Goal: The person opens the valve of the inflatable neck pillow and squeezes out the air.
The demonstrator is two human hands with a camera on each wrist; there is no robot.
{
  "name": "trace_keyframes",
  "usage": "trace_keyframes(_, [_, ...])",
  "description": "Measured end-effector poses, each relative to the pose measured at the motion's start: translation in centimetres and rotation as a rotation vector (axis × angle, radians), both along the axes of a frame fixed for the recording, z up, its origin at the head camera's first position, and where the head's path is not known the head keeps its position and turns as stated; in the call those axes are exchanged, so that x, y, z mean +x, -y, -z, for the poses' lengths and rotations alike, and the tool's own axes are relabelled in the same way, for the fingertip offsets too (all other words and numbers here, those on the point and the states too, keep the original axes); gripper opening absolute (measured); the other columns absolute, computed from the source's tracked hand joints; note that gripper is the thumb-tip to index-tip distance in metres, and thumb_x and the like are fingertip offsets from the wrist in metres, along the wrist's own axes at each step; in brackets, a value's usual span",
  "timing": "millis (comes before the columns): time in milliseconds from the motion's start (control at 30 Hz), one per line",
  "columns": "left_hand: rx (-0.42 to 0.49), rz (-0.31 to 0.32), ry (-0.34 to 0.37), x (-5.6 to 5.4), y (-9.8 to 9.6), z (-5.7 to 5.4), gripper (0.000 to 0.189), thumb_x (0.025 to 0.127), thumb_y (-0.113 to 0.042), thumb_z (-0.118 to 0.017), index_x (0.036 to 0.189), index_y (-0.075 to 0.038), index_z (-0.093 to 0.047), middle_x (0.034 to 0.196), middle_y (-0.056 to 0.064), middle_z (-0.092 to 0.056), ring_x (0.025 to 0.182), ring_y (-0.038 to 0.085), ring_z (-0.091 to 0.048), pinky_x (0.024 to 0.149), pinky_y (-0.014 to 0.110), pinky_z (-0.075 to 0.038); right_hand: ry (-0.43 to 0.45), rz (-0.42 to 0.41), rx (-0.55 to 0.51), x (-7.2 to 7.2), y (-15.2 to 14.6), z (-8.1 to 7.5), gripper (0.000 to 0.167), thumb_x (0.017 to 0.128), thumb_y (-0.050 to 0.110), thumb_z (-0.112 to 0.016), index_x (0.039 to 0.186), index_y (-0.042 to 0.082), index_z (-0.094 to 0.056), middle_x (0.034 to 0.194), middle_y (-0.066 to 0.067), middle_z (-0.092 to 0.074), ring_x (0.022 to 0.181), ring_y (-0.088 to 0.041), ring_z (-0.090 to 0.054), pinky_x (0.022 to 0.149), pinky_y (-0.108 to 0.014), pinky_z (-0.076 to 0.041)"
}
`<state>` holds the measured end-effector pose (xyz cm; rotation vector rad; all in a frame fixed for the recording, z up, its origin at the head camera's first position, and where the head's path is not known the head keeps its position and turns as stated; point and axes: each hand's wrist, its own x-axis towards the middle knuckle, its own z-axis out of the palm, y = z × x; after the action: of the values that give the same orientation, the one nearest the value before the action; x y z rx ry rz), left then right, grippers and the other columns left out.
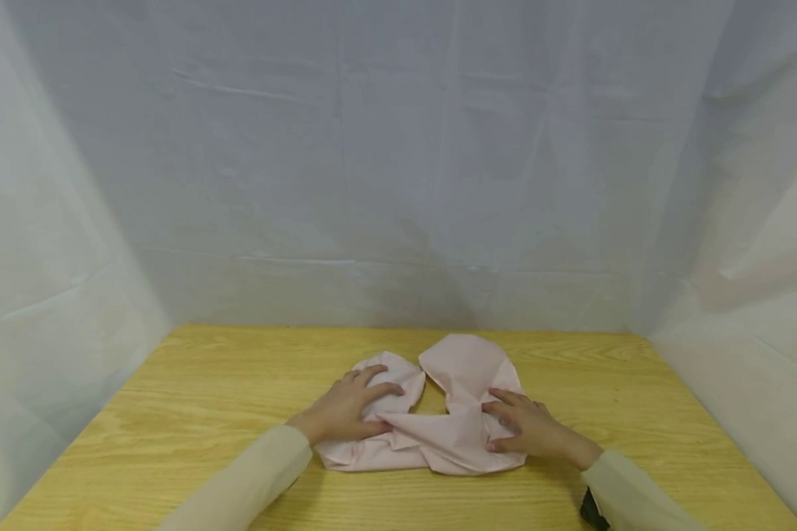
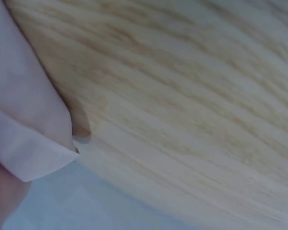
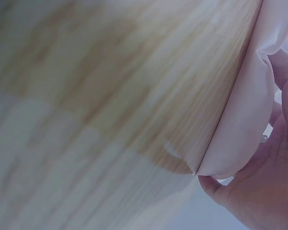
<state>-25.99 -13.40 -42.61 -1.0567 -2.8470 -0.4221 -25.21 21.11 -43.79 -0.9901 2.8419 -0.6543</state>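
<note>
I see a pink cloth [image 1: 448, 440] rumpled on the table [image 1: 239, 383], the left hand [image 1: 352, 404] and right hand [image 1: 530, 428] resting on it, fingers loosely spread.

Pale pink cloth [image 1: 445, 439], yellow table [image 1: 206, 398] (wood-grained)

Booth-like workspace, pale sheeting [image 1: 398, 162] on 3 sides (creased, plastic-looking), wood-grain table [image 1: 206, 391] between.

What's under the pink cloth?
Wooden table shows around the pink cloth and through the gap between its two far lobes. Directly beneath the fabric nothing can be seen; it covers whatever is there.
</note>
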Motion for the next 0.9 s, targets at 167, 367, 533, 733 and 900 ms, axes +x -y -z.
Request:
trace_keyframes(167, [-0.038, -0.013, 0.136, 0.0, 0.2, -0.5, 0.068, 0.075, -0.066, -0.057, 0.135, -0.037, -0.038, 0.151, 0.011, -0.017, 0.130, 0.050, -0.022, 0.093, 0.069, -0.029, 0.003, 0.000, 0.000, 0.0, 0.0, 0.0, 0.061, 0.077, 0.045, -0.068, 0.123, 0.007, -0.053, 0.139, -0.023, -0.038, 0.122, -0.049, -0.036, 0.085, -0.070, -0.029])
trace_keyframes(367, [-0.079, 0.009, 0.285, 0.2, 0.5, -1.4, 0.090, 0.064, -0.066, -0.067, 0.140, -0.038, -0.028, 0.154, 0.009, -0.002, 0.135, 0.049, -0.004, 0.099, 0.071, -0.016, 0.003, -0.003, 0.006, 0.1, 0.1, -0.2, 0.061, 0.077, 0.045, -0.068, 0.124, 0.008, -0.053, 0.139, -0.023, -0.038, 0.123, -0.050, -0.035, 0.086, -0.070, -0.029])
trace_keyframes(533, [-0.139, 0.012, 0.239, 0.3, 0.4, -1.2, 0.100, 0.058, -0.070, -0.068, 0.141, -0.040, -0.023, 0.154, 0.010, 0.001, 0.135, 0.050, -0.001, 0.101, 0.071, -0.012, -0.020, -0.012, 0.016, 0.1, 0.1, -0.5, 0.061, 0.076, 0.044, -0.069, 0.123, 0.007, -0.054, 0.138, -0.024, -0.039, 0.121, -0.050, -0.037, 0.085, -0.069, -0.031])
trace_keyframes(733, [-0.133, -0.006, 0.094, 0.5, 0.1, -0.6, 0.085, 0.066, -0.066, -0.066, 0.138, -0.037, -0.032, 0.152, 0.012, -0.013, 0.131, 0.051, -0.017, 0.098, 0.069, -0.021, -0.039, -0.034, 0.017, 0.2, 0.1, -0.9, 0.059, 0.077, 0.042, -0.069, 0.121, 0.006, -0.055, 0.136, -0.025, -0.041, 0.121, -0.048, -0.039, 0.084, -0.068, -0.033])
trace_keyframes(900, [-0.114, -0.002, 0.036, 0.5, -0.1, -0.3, 0.069, 0.076, -0.054, -0.065, 0.136, -0.033, -0.037, 0.149, 0.014, -0.019, 0.126, 0.055, -0.024, 0.092, 0.070, -0.030, -0.029, -0.050, 0.007, 0.3, 0.0, -0.7, 0.058, 0.079, 0.042, -0.067, 0.122, 0.005, -0.054, 0.136, -0.025, -0.041, 0.124, -0.045, -0.038, 0.087, -0.067, -0.032])
